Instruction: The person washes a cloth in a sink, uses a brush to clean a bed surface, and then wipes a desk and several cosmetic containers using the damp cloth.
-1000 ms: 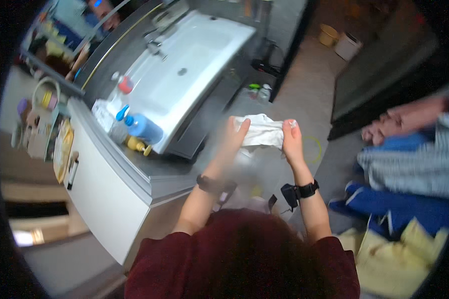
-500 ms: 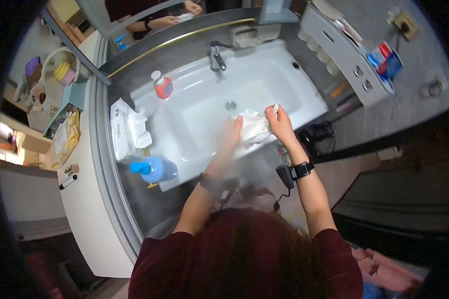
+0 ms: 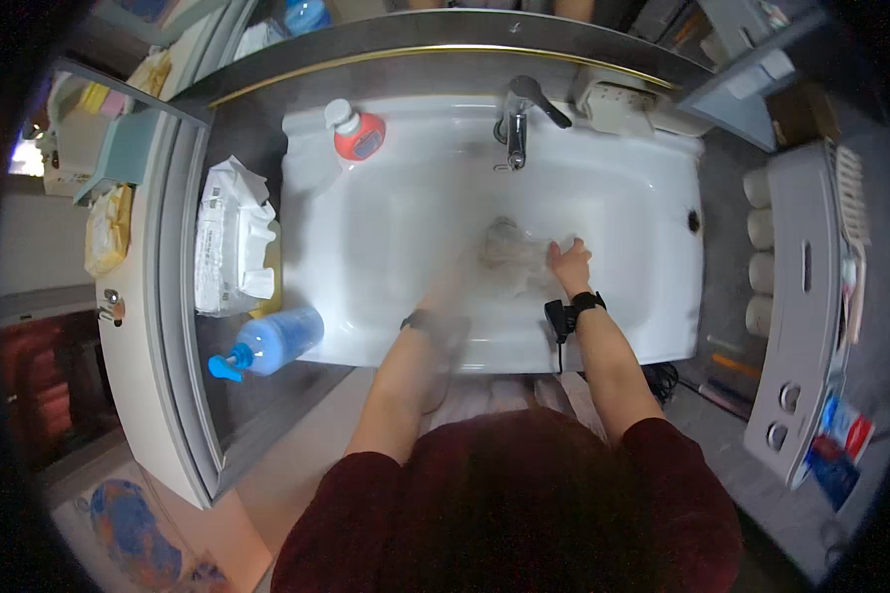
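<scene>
A crumpled white cloth (image 3: 512,259) lies low in the white sink basin (image 3: 386,227), just below the chrome tap (image 3: 520,119). My right hand (image 3: 567,263) grips its right side; a dark wristband sits on that wrist. Blurred with motion, my left hand (image 3: 457,293) holds the cloth's left side.
A red-and-white bottle (image 3: 354,131) stands at the basin's back left. On the left counter lie a pack of wipes (image 3: 229,237) and a blue pump bottle (image 3: 265,342). A white soap tray (image 3: 618,101) sits right of the tap. A grey shelf unit (image 3: 806,296) stands at right.
The view has swung over the sink. Both hands have carried the white cloth from beside the counter down into the basin under the tap.
</scene>
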Demonstrator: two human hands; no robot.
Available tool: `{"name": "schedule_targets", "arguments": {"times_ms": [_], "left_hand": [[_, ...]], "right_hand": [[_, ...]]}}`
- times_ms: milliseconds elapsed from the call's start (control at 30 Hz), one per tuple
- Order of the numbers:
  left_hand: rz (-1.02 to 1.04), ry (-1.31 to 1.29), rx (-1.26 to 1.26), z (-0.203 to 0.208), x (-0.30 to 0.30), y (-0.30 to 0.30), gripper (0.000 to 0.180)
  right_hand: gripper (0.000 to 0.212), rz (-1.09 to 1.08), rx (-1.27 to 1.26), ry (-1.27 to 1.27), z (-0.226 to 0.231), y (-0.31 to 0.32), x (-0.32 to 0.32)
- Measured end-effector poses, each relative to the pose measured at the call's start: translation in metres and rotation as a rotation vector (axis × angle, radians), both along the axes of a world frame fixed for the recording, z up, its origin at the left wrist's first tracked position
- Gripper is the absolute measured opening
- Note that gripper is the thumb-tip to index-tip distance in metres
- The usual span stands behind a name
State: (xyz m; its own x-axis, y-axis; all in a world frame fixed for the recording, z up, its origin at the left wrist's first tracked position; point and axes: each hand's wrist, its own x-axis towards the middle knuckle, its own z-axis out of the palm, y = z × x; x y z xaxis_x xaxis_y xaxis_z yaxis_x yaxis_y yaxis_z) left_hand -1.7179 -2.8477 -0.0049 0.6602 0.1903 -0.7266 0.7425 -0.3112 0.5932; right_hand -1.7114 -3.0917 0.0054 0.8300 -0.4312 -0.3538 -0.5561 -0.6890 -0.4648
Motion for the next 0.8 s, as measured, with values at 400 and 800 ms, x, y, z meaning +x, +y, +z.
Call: {"name": "schedule_targets", "arguments": {"times_ms": [400, 800], "left_hand": [[0.703, -0.168, -1.196, -0.105, -0.002, -0.036, 0.038], [0.115, -0.419, -0.476, -0.042, -0.003, -0.031, 0.043]], "right_hand": [[0.034, 0.420, 0.607, -0.039, 0.042, 0.103, -0.001], [0.029, 0.617, 0.275, -0.241, 0.045, 0.113, -0.002]]}}
